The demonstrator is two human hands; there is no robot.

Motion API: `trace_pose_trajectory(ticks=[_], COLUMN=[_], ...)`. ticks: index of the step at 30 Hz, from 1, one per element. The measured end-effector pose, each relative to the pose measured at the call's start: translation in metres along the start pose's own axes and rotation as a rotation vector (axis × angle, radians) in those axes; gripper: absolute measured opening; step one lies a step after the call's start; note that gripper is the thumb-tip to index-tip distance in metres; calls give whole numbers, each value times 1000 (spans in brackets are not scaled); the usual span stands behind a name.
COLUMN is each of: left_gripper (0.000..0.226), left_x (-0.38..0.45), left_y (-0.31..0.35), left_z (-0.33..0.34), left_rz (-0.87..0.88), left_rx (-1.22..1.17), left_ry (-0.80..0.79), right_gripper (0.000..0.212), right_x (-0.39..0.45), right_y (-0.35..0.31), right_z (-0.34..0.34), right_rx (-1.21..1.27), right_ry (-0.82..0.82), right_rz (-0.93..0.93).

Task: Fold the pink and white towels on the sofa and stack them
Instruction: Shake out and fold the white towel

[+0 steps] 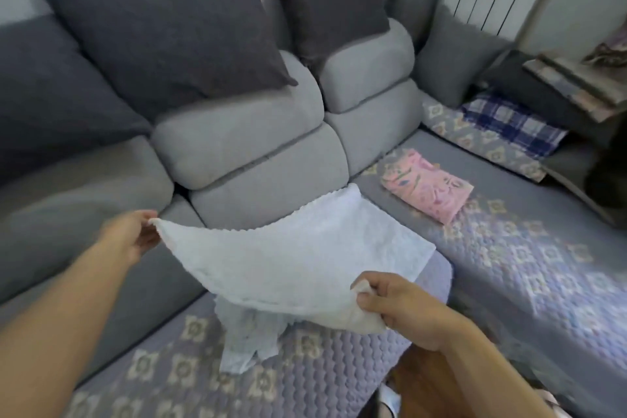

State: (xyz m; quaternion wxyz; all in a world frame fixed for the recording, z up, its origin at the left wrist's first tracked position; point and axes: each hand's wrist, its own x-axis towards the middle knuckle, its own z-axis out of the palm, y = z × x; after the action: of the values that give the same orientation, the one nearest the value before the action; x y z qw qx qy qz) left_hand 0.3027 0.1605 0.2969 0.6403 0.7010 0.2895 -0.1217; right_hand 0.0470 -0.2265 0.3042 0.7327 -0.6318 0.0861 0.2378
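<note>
Hands' fingers pinching white towel (298,258) corners, folded pink towel (428,187) beyond, plaid cloth (512,124) farther right

We can't identify the crumpled cloth (244,332) half hidden under the white towel (288,258), and the blurred items (576,78) far right stay unreadable.

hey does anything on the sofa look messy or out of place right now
One thing: a crumpled pale cloth lies bunched on the patterned sofa cover, under the white towel held by the left hand and right hand. The pink towel is folded and lies flat.
</note>
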Motion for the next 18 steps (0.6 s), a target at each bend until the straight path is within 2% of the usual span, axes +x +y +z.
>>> trace_pose_trajectory(ticks=[3,6,9,12,15,18], left_gripper=[31,29,27,20,16,32], left_x=[12,25,34,40,49,60], left_y=[-28,-36,-27,-13,-8,-12], left_z=[-26,-36,-21,20,82,157], left_rz=[-66,-85,-54,-16,4,14], left_rx=[59,89,104,73,92,123], left_ry=[65,86,65,-4,-145,-249], right_gripper=[22,29,17,7,20,28], right_x=[22,38,46,47,50,59], right_y=[41,59,63,71,82,99], right_z=[10,9,-3,-27,-64,-115], right_rx=[84,172,263,340,479,524], right_ry=[-50,-30,20,140,337,545], right_rz=[124,162,169,184,201,229])
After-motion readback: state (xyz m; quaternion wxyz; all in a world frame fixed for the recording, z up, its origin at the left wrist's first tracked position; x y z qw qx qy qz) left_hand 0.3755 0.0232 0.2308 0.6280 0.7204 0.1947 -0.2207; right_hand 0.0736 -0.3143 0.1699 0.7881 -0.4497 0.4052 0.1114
